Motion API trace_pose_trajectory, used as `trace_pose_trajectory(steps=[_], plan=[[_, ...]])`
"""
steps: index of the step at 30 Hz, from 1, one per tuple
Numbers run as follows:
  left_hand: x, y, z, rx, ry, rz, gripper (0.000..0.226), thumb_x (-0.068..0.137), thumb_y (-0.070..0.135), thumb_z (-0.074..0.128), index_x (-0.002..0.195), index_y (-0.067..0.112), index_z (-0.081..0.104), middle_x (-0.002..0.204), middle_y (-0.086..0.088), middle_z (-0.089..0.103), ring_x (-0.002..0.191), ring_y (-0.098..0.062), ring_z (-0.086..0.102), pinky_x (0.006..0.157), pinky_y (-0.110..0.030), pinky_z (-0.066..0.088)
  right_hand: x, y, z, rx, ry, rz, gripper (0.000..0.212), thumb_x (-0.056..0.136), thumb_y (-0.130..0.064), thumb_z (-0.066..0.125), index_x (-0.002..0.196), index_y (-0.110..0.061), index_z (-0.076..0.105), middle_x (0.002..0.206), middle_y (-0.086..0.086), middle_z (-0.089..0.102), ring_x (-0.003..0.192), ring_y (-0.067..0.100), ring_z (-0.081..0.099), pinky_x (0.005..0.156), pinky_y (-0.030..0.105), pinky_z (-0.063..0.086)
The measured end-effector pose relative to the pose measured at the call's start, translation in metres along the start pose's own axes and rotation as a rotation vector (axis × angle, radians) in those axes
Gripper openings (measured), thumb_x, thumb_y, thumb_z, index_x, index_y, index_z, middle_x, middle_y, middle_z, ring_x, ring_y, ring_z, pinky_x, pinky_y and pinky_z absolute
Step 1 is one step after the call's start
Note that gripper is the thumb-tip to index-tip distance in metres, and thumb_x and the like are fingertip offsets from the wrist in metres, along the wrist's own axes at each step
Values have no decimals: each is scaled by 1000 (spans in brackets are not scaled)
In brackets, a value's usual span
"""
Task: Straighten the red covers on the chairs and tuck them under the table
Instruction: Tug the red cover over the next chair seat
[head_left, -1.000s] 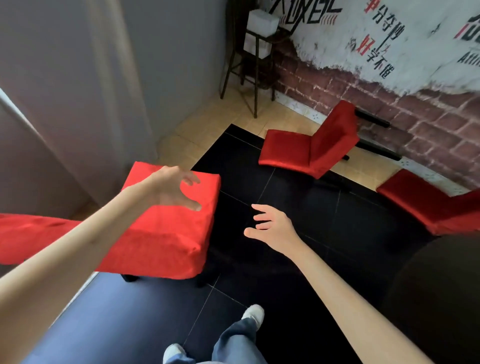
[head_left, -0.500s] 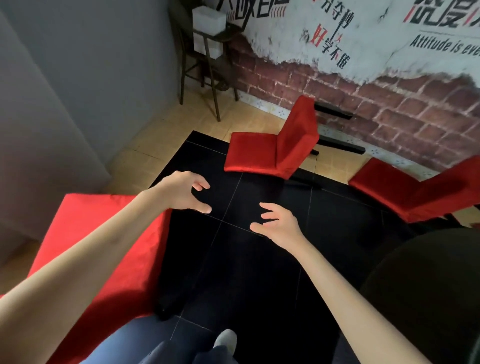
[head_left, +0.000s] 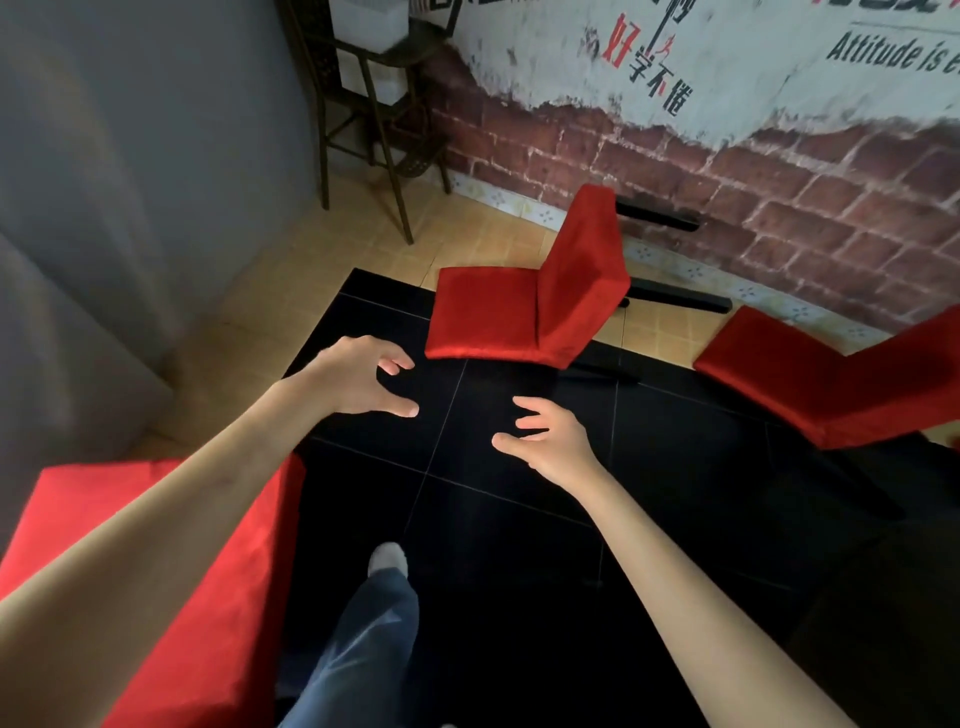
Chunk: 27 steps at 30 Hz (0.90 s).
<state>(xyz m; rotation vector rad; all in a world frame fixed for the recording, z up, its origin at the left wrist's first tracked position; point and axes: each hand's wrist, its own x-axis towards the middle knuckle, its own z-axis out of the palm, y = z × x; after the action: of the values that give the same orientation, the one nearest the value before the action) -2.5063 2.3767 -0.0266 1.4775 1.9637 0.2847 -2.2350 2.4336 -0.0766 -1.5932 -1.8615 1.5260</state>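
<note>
Red-covered chairs, three in all, ring a patch of black tiled floor (head_left: 519, 519) as a person reaches forward with both bare hands. One chair (head_left: 524, 306) stands whole in view ahead, seat and backrest sheathed in red cloth, just beyond the fingertips and touching neither hand. A second chair (head_left: 852, 384) at right is cut off by the frame edge, its backrest running out of sight; only dark legs show beneath it. A third chair (head_left: 218, 597) at lower left is largely hidden behind the left forearm, so only a slab of its red cover is visible, and how the cloth sits on it cannot be made out. No table can be identified with certainty; a dark mass at lower right is too dim to name.

Left hand (head_left: 358, 379) hovers above the tiles, fingers spread and curled like a claw, gripping nothing. Right hand (head_left: 550, 441) hangs nearby, fingers loosely parted and relaxed, also empty. The two hands are close together but apart.

Below, one jeans-clad leg (head_left: 363, 639) and the toe of a pale shoe (head_left: 387, 558) show; the other foot is out of view. A dark metal stand (head_left: 374, 124) holding white boxes sits in the far corner, its top cropped, beside a painted brick wall (head_left: 727, 156) whose lettering is partly cut off.
</note>
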Motion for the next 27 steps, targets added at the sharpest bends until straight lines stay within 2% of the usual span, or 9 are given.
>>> trace_pose_trajectory(steps=[4,10,15,18,21,23,27], plan=[[65,-7,-30,-29,12,22,65,68,46,82,126,33,57,122,8,62,118,-18,54,103,-43,43,63,-26,-7,-26,24,46,75,70,-41,84,136,-32,51,123,-1,59,95,7,62,61,17,50],[157,-20,-61,-39,2,47,71,67,48,81,131,35,52,125,9,60,120,-16,53,106,-48,39,148,-55,-12,-16,65,95,76,69,-43,83,136,-32,50,124,0,59,91,4,62,65,20,52],[231,-23,-70,-61,-67,45,72,66,49,82,130,37,52,126,10,59,120,-16,53,103,-44,43,208,-64,-34,-11,95,146,78,69,-41,84,138,-29,49,126,1,59,89,3,61,65,19,52],[277,-20,-71,-84,-69,57,71,65,47,83,129,35,54,127,10,59,118,-13,53,99,-36,43,249,-65,-53,-13,111,169,78,70,-38,84,139,-27,49,127,2,60,95,9,62,71,22,53],[325,-13,-69,-108,-70,47,71,65,45,84,129,34,55,129,8,58,117,-12,53,94,-30,39,295,-65,-74,-45,91,173,78,71,-37,84,139,-26,48,128,3,59,97,10,59,64,12,44],[357,-8,-66,-108,-71,29,72,66,44,84,130,31,54,130,7,58,118,-12,52,92,-28,37,329,-64,-90,-48,69,174,78,72,-37,83,140,-25,47,129,3,59,96,9,58,63,11,42],[418,-5,-60,-91,-88,-57,75,66,42,84,133,27,53,131,3,57,120,-16,53,99,-36,44,399,-57,-112,-52,30,204,79,73,-35,83,142,-25,45,131,4,57,91,6,55,59,11,39]])
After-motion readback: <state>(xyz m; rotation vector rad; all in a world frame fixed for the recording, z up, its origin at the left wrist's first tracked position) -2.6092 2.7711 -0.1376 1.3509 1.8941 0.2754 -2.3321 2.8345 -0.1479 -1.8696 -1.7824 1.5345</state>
